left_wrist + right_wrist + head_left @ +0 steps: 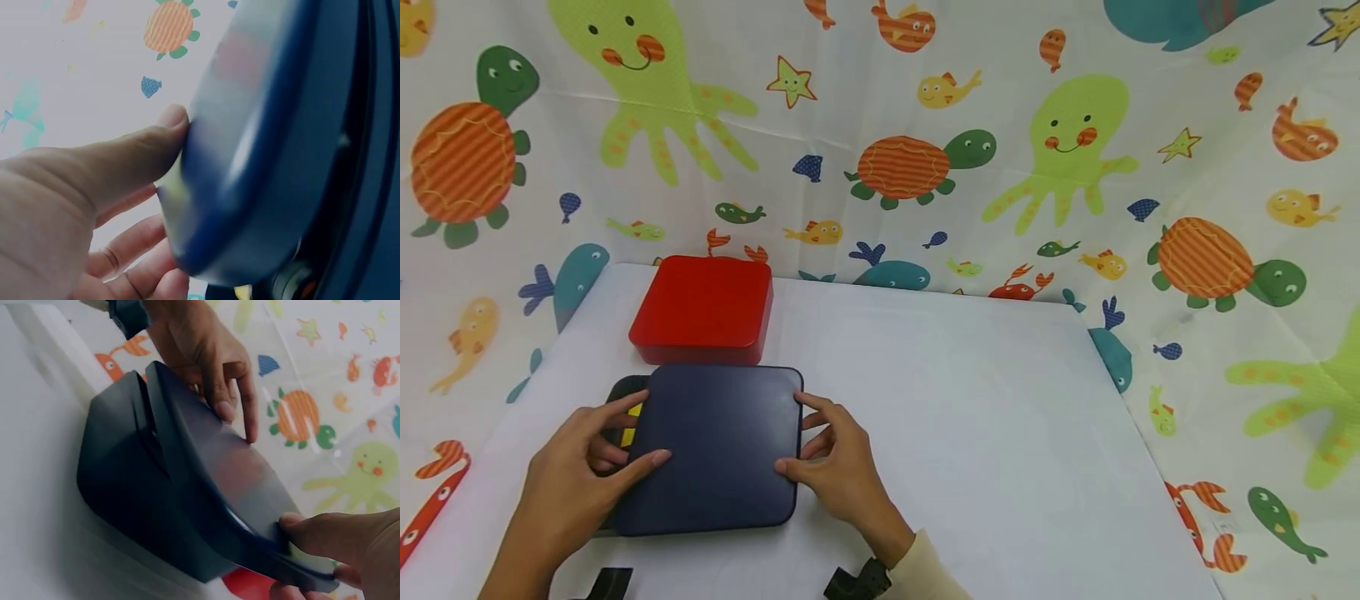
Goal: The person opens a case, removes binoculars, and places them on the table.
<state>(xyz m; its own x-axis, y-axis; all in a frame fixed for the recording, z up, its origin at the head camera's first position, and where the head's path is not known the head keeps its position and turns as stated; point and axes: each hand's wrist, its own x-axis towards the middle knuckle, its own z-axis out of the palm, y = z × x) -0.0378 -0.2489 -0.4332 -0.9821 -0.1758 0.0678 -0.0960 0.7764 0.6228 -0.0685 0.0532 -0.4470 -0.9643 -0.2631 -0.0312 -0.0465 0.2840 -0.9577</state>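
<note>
A dark blue lid (pixel 718 454) with rounded corners lies slanted over a dark blue box (pixel 122 465), shifted so that one corner of the box shows at the left. Through that gap I see something yellow (pixel 628 436) inside. My left hand (pixel 568 471) grips the lid's left side, thumb on its top and fingers at the edge. On the opposite edge, my right hand (pixel 838 458) pinches the lid between thumb and fingers. In the right wrist view a dark gap runs between lid and box.
Right behind the lid stands a red box (pixel 703 308). The white table (pixel 970 433) extends to the right. A cloth printed with sea animals (pixel 880 92) hangs behind it and along its sides. Dark straps (pixel 857 579) are on the wrists.
</note>
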